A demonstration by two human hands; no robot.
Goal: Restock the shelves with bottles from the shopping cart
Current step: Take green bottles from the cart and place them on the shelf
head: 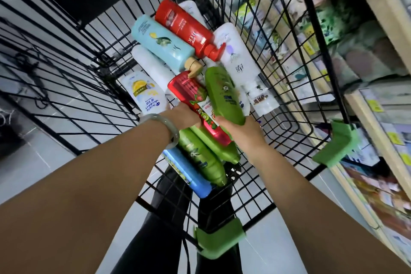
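A person leans over a black wire shopping cart (66, 87), both bare arms reaching down into it. The step in hand looks like the pick-up: two bottles are being taken from the pile, and neither is yet clear of the basket.

The left hand (184, 115), with a pale bangle (172, 128) on its wrist, has its fingers curled round the lower end of a red bottle with a fruit label (189, 93). The right hand (242, 133) grips the base of a green bottle (222, 93) just beside it, at about 3 o'clock from the red one. The two bottles touch along their sides near the middle of the cart.

More stock lies around them. A red pump bottle (184, 26) and a light blue bottle (160, 42) are at 12 o'clock, a tall white bottle (238, 55) at 1 o'clock, a white pouch with a lemon picture (142, 93) at 9 o'clock, and further green bottles (200, 158) and a blue bottle (189, 176) at 6 o'clock, under the wrists.

The shelves (382, 2) stand at 3 o'clock, outside the cart's wire wall, blurred and already crowded with goods.

Next, I judge, both bottles must be lifted over the rim, carried right, and stood upright in a free gap.
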